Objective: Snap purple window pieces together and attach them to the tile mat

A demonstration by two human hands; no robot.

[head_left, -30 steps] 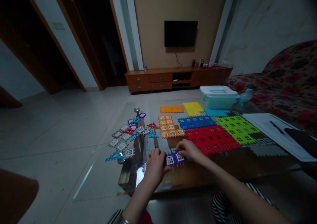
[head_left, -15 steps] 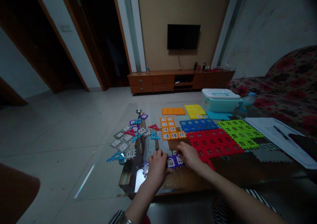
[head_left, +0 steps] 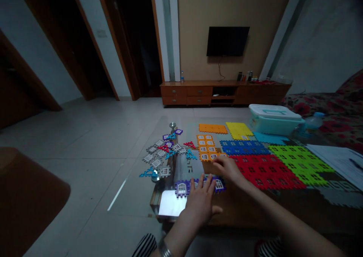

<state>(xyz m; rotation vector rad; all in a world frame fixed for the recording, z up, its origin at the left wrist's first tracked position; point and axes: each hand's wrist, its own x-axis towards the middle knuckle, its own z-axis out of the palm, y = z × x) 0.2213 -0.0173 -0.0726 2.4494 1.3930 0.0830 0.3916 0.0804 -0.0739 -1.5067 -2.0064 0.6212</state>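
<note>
A person's left hand (head_left: 200,204) lies open, palm down and fingers spread wide, across a purple window-panel strip (head_left: 200,186) on a glass tabletop (head_left: 187,170). The right hand (head_left: 228,170) curves loosely just above the strip's right end, its fingers near the lower edge of an orange window-panel mat (head_left: 206,148); whether it grips anything cannot be told. Beyond and right of that hand, interlocked plastic mats cover the glass: red (head_left: 266,172), lime green (head_left: 300,165), blue (head_left: 244,147) and yellow (head_left: 238,131). Left of the left hand lies a loose scatter of grey, blue, red and purple pieces (head_left: 160,151). Far right of both hands stand a pale teal lidded plastic box (head_left: 272,124) and papers (head_left: 337,160). A floral sofa (head_left: 320,107) lines the right, and pale floor tiles (head_left: 85,136) run left. Ahead, a wall-mounted television (head_left: 228,41) hangs over a wooden cabinet (head_left: 224,90).

Earlier, both hands closed on the purple pieces; now the left has flattened and opened, and the left-end piece sits in line with the strip. The view has swung left, so the tabletop sits further right in the frame.
</note>
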